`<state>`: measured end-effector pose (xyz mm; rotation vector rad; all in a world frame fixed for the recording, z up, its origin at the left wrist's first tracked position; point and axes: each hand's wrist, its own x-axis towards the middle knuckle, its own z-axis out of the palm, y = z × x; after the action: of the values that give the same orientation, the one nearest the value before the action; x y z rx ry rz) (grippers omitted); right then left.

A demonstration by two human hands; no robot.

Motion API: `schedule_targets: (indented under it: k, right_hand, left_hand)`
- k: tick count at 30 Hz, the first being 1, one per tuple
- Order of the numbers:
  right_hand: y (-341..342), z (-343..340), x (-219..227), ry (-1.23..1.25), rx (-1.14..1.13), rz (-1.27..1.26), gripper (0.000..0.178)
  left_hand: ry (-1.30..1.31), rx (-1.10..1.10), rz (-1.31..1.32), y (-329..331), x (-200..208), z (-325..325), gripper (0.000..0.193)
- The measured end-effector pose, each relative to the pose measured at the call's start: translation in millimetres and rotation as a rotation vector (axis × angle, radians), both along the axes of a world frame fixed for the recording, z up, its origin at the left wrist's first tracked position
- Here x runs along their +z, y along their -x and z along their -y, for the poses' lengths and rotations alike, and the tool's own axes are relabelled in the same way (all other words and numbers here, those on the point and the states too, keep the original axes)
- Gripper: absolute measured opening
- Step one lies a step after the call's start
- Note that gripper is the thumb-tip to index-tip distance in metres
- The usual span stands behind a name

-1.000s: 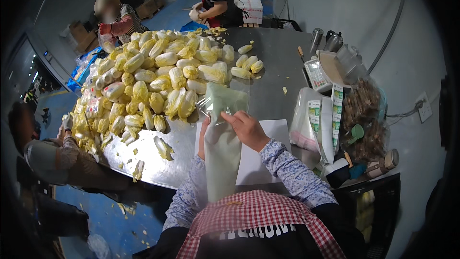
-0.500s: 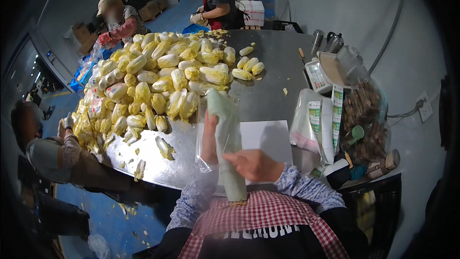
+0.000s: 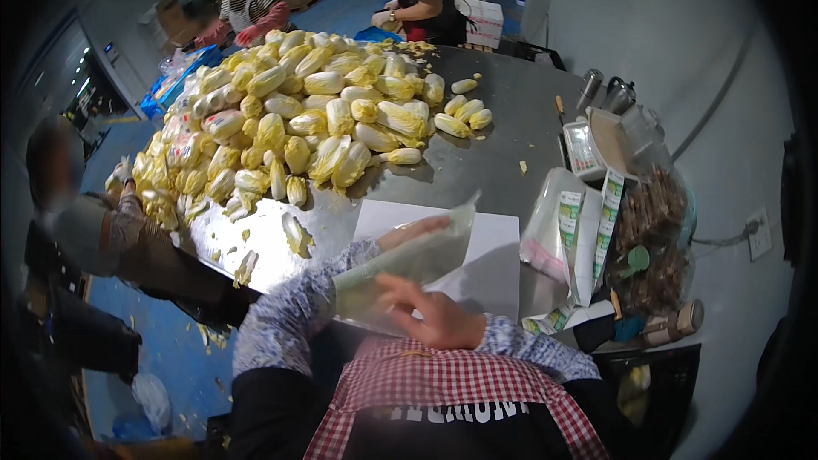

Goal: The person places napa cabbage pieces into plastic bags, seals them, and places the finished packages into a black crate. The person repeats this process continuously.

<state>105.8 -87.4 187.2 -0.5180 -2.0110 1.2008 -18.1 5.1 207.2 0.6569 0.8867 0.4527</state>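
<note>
A long pale-green translucent plastic bag (image 3: 456, 243) slants over the near edge of the table, above a white sheet (image 3: 498, 234). My left hand (image 3: 415, 232) lies along its upper side, open with fingers stretched out, partly seen through the plastic; I cannot tell whether it is inside or behind it. My right hand (image 3: 436, 315) is at the lower part of the bag, open, its fingers apart and slightly blurred. Whether its fingertips touch the plastic is unclear. Beyond my hands, a heap of napa cabbages (image 3: 307, 123) covers the table's far left.
The metal table (image 3: 503, 102) also bears clear bags (image 3: 545, 213), strips of green-and-white labels (image 3: 609, 213), a scale (image 3: 581, 149), flasks (image 3: 590, 89) and brown packets (image 3: 652, 204). Several co-workers stand around it, one person (image 3: 94, 230) close at my left. A black crate (image 3: 656, 383) stands at lower right.
The bag has tipped from upright to a rightward slant, and my left hand has turned with it, from pointing up to pointing right. My right hand's fingers have spread. The view has shifted slightly.
</note>
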Motion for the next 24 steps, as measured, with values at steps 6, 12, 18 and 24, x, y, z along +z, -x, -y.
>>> schedule_targets:
  k: [6,12,18,24]
  right_hand:
    - [-77,-71,-17,-0.366,-0.291,0.362,0.103]
    - [-98,-73,-112,0.17,-0.179,0.259,0.05]
    - [-123,-55,-178,0.591,-0.419,-0.118,0.035]
    - [-111,-58,-164,0.621,-0.342,-0.016,0.067]
  left_hand:
    - [-0.669,-0.804,-0.245,19,-92,-28,0.031]
    - [-0.895,-0.823,-0.45,-1,-59,-64,0.025]
    - [-2.052,-0.221,-0.829,-28,90,-32,0.039]
    - [-1.609,-0.733,-0.909,-26,75,-33,0.037]
